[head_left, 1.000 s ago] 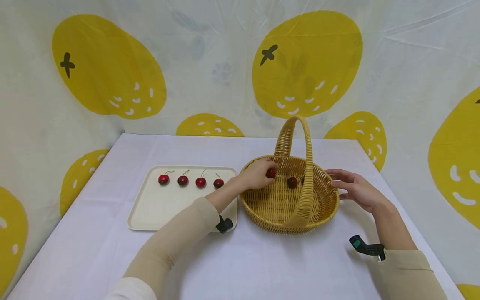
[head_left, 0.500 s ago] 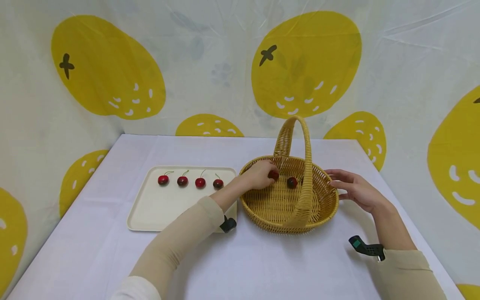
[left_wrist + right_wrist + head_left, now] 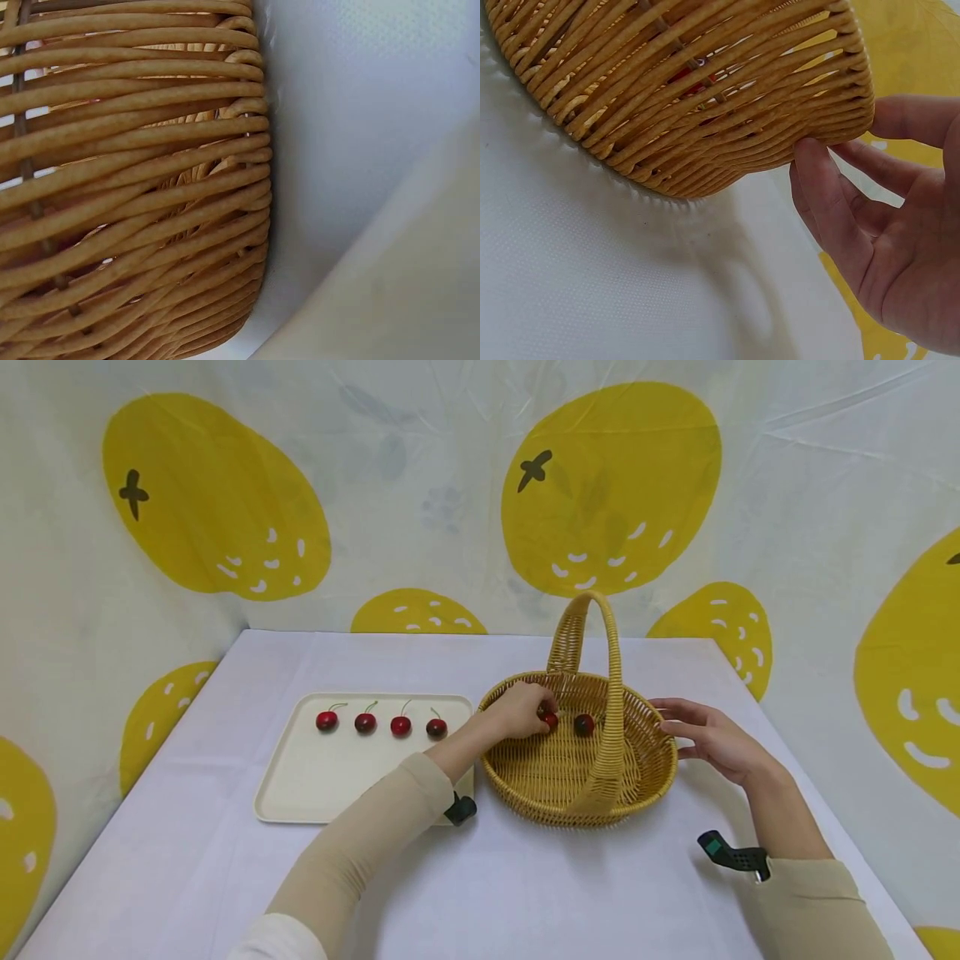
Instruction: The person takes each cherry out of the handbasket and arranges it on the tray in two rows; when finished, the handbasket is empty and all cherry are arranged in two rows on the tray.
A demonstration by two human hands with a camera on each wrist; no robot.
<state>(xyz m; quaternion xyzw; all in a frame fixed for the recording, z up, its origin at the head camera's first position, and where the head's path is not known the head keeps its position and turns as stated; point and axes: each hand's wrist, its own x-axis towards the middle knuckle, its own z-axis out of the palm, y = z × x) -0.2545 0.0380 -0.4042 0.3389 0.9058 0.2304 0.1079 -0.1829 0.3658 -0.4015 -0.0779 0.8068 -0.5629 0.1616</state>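
Note:
My left hand (image 3: 519, 709) reaches over the left rim of a woven wicker basket (image 3: 517, 802). Its fingertips pinch a red cherry (image 3: 551, 721) low inside, partly covered by the fingers. A second dark red cherry (image 3: 584, 725) lies on the basket floor to the right of it. Outside the right end, my right hand (image 3: 716, 741) touches the wall near the rim with thumb and fingers extended. In the right wrist view, the thumb (image 3: 826, 191) meets the wicker from outside. The left wrist view holds only the basket's outer wall (image 3: 142, 180); the left hand is hidden there.
Left of the basket, a cream tray (image 3: 322, 777) holds several stemmed cherries in a row along its far side, one of them a red cherry (image 3: 401, 726). The basket's tall arched handle (image 3: 615, 693) rises beside the left hand. White cloth (image 3: 555, 893) covers the table.
My left hand has shifted slightly right, and the cherry at its fingertips has come down lower inside the basket. The right hand and the cherries on the tray keep their places.

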